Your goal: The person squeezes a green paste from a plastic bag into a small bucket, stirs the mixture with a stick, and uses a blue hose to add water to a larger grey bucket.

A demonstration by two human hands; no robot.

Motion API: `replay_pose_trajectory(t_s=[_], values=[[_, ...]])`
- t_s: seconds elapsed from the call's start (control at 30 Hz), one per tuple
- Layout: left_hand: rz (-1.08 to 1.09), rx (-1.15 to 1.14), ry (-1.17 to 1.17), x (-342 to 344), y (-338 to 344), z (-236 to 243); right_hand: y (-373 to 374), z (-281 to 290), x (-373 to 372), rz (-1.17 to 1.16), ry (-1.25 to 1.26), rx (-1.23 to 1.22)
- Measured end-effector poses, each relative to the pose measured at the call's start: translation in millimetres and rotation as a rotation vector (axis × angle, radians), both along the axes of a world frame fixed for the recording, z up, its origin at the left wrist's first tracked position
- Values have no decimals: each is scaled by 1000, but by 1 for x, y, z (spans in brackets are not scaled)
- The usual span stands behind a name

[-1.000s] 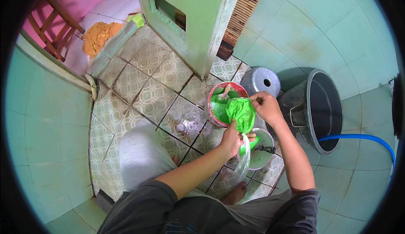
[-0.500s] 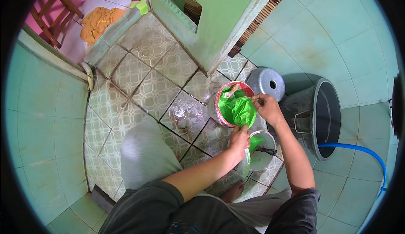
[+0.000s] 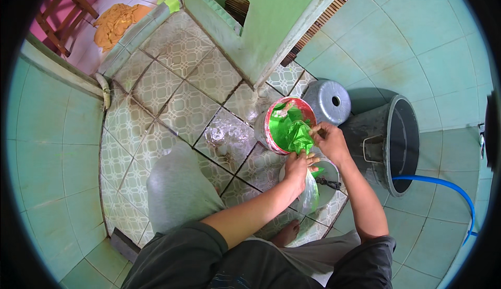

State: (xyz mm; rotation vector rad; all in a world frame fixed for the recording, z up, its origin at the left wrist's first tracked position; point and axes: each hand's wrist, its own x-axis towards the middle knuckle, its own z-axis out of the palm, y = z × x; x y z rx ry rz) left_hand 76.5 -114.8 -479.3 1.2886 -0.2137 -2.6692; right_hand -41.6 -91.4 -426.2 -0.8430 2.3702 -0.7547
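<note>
The left hand and right hand pinch the green plastic bag near the red-rimmed bucket, where a slackened grip could spatter the floor green.

Head cam: left fisheye of the pair, looking steeply down past the wearer's chest. Left hand and right hand near, right of centre. Tiled floor mid-frame, far edge upper left beside the door.

The green plastic bag has bunched up smaller between the hands
</note>
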Motion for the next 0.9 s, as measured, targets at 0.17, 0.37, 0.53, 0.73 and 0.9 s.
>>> replay_pose_trajectory(t_s=[0.17, 0.37, 0.53, 0.73, 0.9], values=[[-18, -28, 19, -1, 3, -5, 10, -10, -8, 77, 177, -72], [-38, -64, -27, 0, -3, 0, 6, 0, -10, -84, 140, 13], [-107, -22, 2, 0, -3, -2, 7, 8, 12, -92, -117, -76], [8, -14, 50, -8, -1, -14, 18, -1, 40, 89, 5, -14], [-94, -30, 47, -3, -5, -7, 32, 7, 27, -32, -249, 127]])
